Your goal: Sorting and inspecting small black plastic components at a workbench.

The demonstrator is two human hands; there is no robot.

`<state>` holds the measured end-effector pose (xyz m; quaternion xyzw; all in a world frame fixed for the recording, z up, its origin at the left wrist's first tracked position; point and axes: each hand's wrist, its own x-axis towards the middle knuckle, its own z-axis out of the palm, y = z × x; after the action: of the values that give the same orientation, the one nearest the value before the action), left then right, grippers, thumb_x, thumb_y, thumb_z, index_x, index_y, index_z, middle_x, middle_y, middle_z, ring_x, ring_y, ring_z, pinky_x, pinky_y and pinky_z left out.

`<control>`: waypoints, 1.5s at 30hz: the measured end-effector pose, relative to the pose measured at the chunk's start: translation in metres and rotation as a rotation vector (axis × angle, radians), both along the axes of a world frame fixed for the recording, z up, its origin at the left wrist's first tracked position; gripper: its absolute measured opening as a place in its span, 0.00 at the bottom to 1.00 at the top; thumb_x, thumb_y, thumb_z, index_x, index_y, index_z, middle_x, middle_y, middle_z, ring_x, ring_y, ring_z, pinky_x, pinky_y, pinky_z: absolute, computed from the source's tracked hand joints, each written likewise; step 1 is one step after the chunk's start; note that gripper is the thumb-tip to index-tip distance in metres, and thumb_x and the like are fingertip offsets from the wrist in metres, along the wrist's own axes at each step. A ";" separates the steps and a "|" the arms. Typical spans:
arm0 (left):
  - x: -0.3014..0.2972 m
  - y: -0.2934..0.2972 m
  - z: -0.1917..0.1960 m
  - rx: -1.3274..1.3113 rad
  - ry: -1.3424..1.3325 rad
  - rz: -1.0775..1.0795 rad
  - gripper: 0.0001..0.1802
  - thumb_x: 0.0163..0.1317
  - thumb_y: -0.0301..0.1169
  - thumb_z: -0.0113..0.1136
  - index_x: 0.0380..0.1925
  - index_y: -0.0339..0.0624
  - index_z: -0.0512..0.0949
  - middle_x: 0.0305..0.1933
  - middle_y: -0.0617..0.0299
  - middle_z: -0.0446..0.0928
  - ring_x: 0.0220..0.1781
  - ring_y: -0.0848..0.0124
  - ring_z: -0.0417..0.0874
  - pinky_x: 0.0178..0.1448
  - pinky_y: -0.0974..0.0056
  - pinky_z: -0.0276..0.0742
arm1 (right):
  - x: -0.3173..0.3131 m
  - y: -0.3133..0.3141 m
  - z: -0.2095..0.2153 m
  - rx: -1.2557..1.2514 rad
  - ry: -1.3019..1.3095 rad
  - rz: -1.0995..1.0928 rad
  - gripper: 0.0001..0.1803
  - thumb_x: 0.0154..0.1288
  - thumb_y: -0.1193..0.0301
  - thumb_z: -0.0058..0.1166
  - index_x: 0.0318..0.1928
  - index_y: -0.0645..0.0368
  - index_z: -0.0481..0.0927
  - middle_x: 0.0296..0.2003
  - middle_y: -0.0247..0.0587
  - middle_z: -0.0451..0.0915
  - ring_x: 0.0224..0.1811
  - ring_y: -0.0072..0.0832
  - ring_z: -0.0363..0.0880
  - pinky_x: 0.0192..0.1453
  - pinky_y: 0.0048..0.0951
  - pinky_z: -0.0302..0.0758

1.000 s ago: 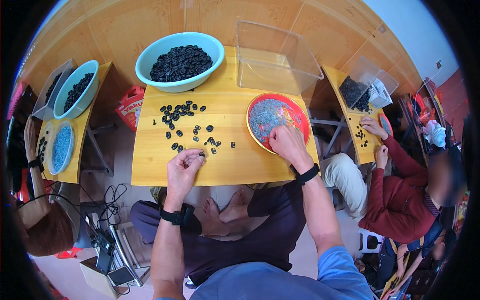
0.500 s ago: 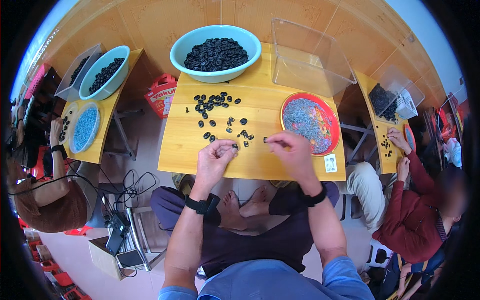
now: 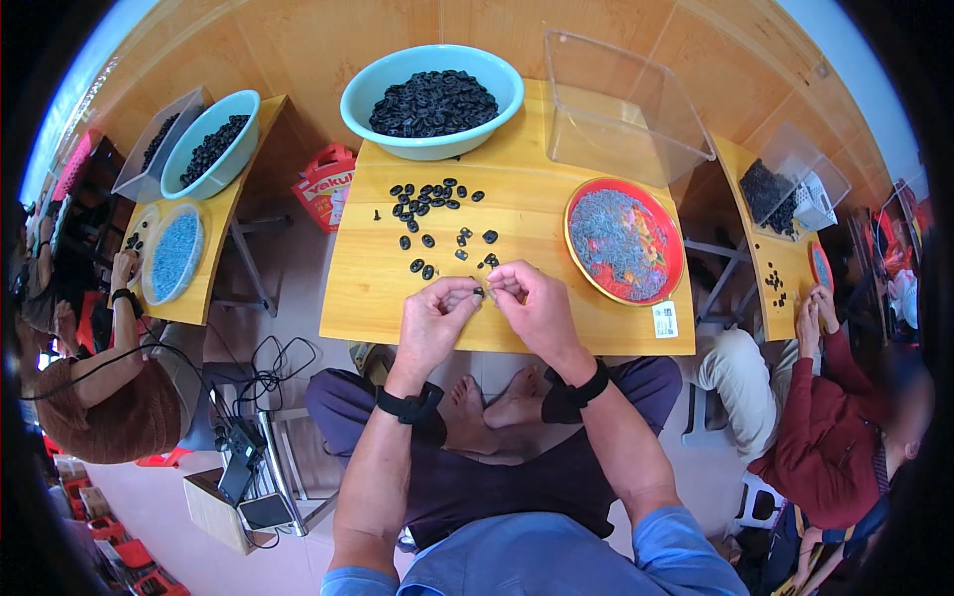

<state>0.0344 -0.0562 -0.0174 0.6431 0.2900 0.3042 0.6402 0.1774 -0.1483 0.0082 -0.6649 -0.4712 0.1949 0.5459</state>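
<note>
Above the near part of the yellow table [image 3: 373,308], my two hands meet fingertip to fingertip. A small black plastic piece [image 3: 479,292] is pinched between the thumb and fingers of my left hand [image 3: 434,318]. Close against it, my right hand [image 3: 537,310] is closed in a pinch; what lies in its fingers is too small and covered to make out. Just beyond the hands lie a few squarish black pieces [image 3: 461,255]. Farther off is a loose cluster of oval black pieces [image 3: 424,207].
A light-blue basin [image 3: 432,147] heaped with black pieces stands at the back, beside a clear plastic bin [image 3: 626,139]. At right, a red tray [image 3: 681,253] holds many small silvery pins [image 3: 616,233]. People work at side tables [image 3: 224,238]; cables [image 3: 268,372] hang at left.
My right hand has moved left from the table near the tray to meet my left hand. The left hand still pinches its black piece. The view has shifted slightly.
</note>
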 end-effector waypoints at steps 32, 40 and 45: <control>-0.004 -0.004 0.009 0.065 0.047 0.024 0.09 0.62 0.22 0.67 0.42 0.31 0.82 0.34 0.61 0.86 0.35 0.80 0.84 0.42 0.73 0.80 | 0.000 0.001 0.007 -0.209 -0.115 0.056 0.06 0.63 0.74 0.59 0.37 0.65 0.81 0.30 0.51 0.84 0.30 0.39 0.85 0.35 0.34 0.78; -0.006 -0.001 -0.002 -0.112 -0.274 0.128 0.09 0.65 0.21 0.62 0.44 0.30 0.79 0.40 0.54 0.85 0.39 0.72 0.86 0.47 0.70 0.82 | 0.006 0.014 0.029 -0.187 -0.030 -0.026 0.06 0.63 0.74 0.59 0.37 0.64 0.84 0.28 0.44 0.85 0.28 0.29 0.84 0.34 0.29 0.78; -0.021 0.014 0.006 -0.195 -0.448 0.548 0.10 0.67 0.22 0.60 0.47 0.32 0.77 0.42 0.52 0.85 0.40 0.71 0.86 0.47 0.71 0.82 | -0.002 0.045 0.021 -0.140 -0.384 0.029 0.06 0.59 0.73 0.59 0.35 0.61 0.84 0.33 0.47 0.84 0.37 0.44 0.84 0.43 0.40 0.79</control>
<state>0.0134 -0.0417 -0.0110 0.3949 0.3318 0.5687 0.6408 0.1756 -0.1029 0.0289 -0.7193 -0.5613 0.1047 0.3957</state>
